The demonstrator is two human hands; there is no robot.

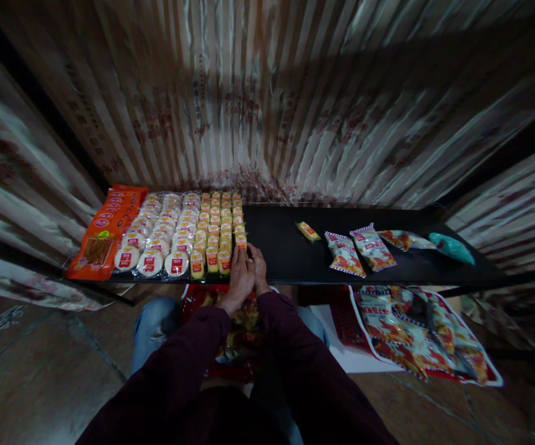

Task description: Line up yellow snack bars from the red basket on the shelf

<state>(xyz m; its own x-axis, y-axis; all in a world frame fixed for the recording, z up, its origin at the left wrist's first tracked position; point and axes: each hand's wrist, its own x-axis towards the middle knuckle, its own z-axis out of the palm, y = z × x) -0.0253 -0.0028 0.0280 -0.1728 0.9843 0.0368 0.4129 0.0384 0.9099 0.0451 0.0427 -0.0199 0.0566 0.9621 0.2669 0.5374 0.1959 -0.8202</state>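
My left hand [241, 275] and my right hand [258, 267] are close together at the shelf's front edge. Between their closed fingertips is the yellow snack packet [240, 241] at the front of the rightmost column. The fingers hide its lower part. To its left, several columns of matching yellow packets [212, 259] run from front to back. Beyond those, round white-wrapped snacks [176, 264] lie in overlapping columns. One loose yellow packet [308, 232] rests on the black shelf [277, 247] to the right of my hands.
Orange snack bags [105, 235] lie at the shelf's left end. On the right are two striped-edge snack bags [344, 253], another bag [406, 240] and a green one [451, 247]. Below stand a bag-filled basket [493, 374] and a red basket [191, 296] between my knees. Patterned curtains [258, 123] surround the shelf.
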